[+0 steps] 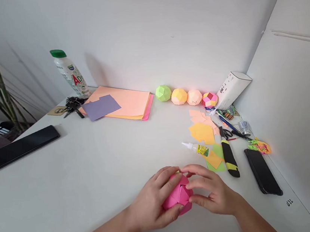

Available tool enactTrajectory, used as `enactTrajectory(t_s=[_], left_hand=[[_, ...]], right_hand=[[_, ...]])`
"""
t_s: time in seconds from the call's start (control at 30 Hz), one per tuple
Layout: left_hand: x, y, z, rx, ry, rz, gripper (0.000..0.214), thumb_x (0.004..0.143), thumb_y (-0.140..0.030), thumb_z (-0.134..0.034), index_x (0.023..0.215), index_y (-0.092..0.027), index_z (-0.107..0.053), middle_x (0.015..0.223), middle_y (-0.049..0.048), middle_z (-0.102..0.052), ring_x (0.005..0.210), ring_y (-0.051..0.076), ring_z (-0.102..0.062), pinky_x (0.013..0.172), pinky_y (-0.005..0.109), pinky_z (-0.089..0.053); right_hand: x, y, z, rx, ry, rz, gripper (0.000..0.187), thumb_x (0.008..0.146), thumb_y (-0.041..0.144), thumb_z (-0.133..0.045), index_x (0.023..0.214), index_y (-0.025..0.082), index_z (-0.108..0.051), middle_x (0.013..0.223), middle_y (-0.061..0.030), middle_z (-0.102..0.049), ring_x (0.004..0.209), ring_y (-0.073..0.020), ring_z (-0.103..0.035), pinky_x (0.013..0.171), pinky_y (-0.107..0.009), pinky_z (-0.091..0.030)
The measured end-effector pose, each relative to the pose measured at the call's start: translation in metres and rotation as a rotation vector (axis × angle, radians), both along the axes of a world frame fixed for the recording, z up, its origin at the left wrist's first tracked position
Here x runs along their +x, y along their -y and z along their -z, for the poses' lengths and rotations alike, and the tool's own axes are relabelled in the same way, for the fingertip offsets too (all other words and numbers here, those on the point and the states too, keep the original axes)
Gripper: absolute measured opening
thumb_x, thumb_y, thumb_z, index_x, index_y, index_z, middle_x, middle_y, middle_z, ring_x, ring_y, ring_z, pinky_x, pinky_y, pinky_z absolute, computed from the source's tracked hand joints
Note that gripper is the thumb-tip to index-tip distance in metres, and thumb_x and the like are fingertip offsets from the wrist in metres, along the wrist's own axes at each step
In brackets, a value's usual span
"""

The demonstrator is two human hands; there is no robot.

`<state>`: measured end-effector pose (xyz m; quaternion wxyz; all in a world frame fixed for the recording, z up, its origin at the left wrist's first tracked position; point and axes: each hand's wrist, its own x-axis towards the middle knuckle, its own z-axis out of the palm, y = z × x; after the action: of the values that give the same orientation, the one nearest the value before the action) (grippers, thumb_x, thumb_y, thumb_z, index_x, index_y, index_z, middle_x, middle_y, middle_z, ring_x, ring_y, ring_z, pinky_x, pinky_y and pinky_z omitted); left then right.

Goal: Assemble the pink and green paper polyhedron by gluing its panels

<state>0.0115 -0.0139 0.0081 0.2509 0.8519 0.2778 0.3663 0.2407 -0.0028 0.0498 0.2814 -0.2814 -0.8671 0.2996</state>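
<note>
Near the front of the white table I hold a pink faceted paper ball (179,197), with a small dark gap between facets on its upper side. My left hand (156,200) is wrapped round its left side, thumb below and fingers over the top. On the right, my right hand (209,192) has its fingers bent against the ball's edge, thumb and fingertips touching the paper. The ball's underside is hidden. A small glue bottle (201,149) with a pointed white nozzle lies just beyond my right hand, beside orange and green paper scraps (216,165).
Finished paper balls in green (163,93), yellow (179,96), peach (194,97) and mixed colours line the wall. A utility knife (229,157), scissors (227,133) and phone (263,172) lie right. Coloured paper sheets (130,100) and a white bottle (72,75) are back left.
</note>
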Motion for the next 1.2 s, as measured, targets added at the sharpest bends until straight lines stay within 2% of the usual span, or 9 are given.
enactTrajectory(t_s=[0.13,0.27,0.53,0.73,0.9,1.07,1.2], left_hand=[[-0.0012,0.0005,-0.0001,0.013,-0.010,-0.014,0.057,0.086,-0.029,-0.051,0.140,-0.020,-0.032,0.132,0.0188,-0.049,0.118,0.031,-0.053,0.096,0.047,-0.050],[-0.0013,0.0002,-0.0035,0.008,-0.029,0.004,0.057,0.087,-0.031,-0.051,0.140,-0.021,-0.032,0.130,0.0181,-0.050,0.117,0.031,-0.054,0.095,0.046,-0.050],[-0.0014,-0.0004,-0.0030,0.014,-0.053,0.028,0.059,0.090,-0.038,-0.048,0.143,-0.021,-0.029,0.132,0.0186,-0.050,0.119,0.032,-0.053,0.096,0.046,-0.049],[-0.0018,-0.0010,-0.0050,-0.005,-0.069,0.047,0.055,0.093,-0.040,-0.044,0.142,-0.020,-0.031,0.132,0.0185,-0.049,0.121,0.032,-0.052,0.097,0.046,-0.049],[-0.0015,-0.0016,-0.0044,-0.005,-0.058,0.055,0.058,0.096,-0.052,-0.034,0.144,-0.021,-0.028,0.132,0.0189,-0.047,0.121,0.032,-0.050,0.098,0.046,-0.048],[-0.0016,-0.0022,-0.0053,-0.029,-0.053,0.047,0.046,0.100,-0.045,-0.025,0.138,-0.019,-0.033,0.132,0.0176,-0.046,0.120,0.029,-0.049,0.099,0.043,-0.048],[-0.0021,-0.0018,-0.0047,-0.016,-0.053,0.028,0.046,0.100,-0.043,-0.023,0.139,-0.019,-0.032,0.132,0.0176,-0.046,0.121,0.028,-0.048,0.100,0.043,-0.047]], right_hand=[[-0.0024,0.0022,-0.0045,0.169,0.042,0.000,0.018,0.094,0.021,-0.055,0.110,0.025,-0.063,0.126,-0.0115,-0.059,0.111,-0.0221,-0.062,0.089,-0.036,-0.057],[-0.0054,0.0039,-0.0049,0.230,0.055,-0.003,0.022,0.096,0.022,-0.053,0.115,0.025,-0.063,0.126,-0.0120,-0.060,0.116,-0.0232,-0.060,0.092,-0.039,-0.056],[-0.0063,0.0039,-0.0028,0.248,0.040,-0.014,0.028,0.095,0.020,-0.053,0.121,0.027,-0.060,0.129,-0.0112,-0.059,0.119,-0.0228,-0.059,0.093,-0.039,-0.055],[-0.0076,0.0034,-0.0027,0.254,0.024,-0.025,0.025,0.095,0.018,-0.053,0.119,0.024,-0.062,0.127,-0.0128,-0.058,0.119,-0.0225,-0.058,0.094,-0.038,-0.055],[-0.0070,0.0028,-0.0025,0.246,0.026,-0.030,0.025,0.096,0.019,-0.053,0.118,0.023,-0.062,0.128,-0.0134,-0.057,0.120,-0.0226,-0.057,0.094,-0.038,-0.055],[-0.0067,0.0035,-0.0019,0.221,0.030,-0.028,0.026,0.096,0.020,-0.050,0.119,0.022,-0.062,0.133,-0.0142,-0.055,0.123,-0.0241,-0.055,0.098,-0.040,-0.053],[-0.0069,0.0039,0.0008,0.233,0.042,-0.039,0.028,0.098,0.023,-0.048,0.123,0.021,-0.058,0.136,-0.0157,-0.052,0.125,-0.0241,-0.053,0.099,-0.041,-0.052]])
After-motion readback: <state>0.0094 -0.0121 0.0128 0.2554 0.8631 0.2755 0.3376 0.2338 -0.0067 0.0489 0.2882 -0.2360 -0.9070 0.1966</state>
